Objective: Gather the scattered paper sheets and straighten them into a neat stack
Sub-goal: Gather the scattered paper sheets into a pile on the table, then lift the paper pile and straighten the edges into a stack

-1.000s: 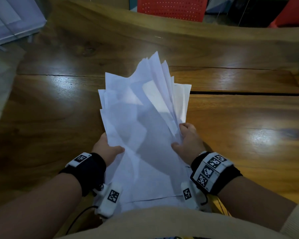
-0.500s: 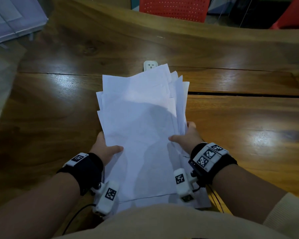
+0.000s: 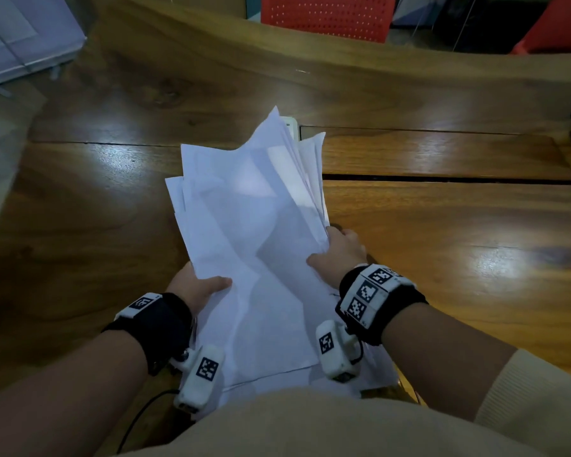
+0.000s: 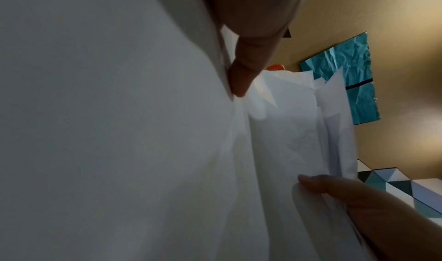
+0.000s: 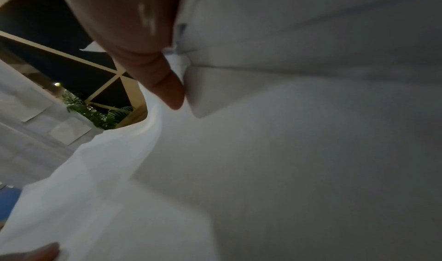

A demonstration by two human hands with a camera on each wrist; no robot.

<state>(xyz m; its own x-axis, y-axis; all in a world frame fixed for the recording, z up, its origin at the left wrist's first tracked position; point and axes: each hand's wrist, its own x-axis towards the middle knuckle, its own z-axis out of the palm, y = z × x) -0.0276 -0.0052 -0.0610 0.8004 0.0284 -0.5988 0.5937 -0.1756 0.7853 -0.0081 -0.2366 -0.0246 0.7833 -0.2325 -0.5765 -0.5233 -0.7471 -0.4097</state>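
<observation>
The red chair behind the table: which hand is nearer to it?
Right. The right hand grips the paper sheets farther up toward the red chair; the left hand holds them lower.

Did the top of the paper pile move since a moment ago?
Yes. The far end of the paper sheets now covers most of the white socket on the wooden table; half a second ago that socket showed clear above them.

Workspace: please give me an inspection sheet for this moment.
Surface: glossy wooden table with a dark seam.
Job's things: paper sheets gathered in one bundle, far corners fanned, not yet even.
Clutter: white socket behind the sheets.
Grippers: left hand and right hand grip the bundle's sides.
Cables: black cable below the left wrist.
Surroundings: red chair beyond the table.
</observation>
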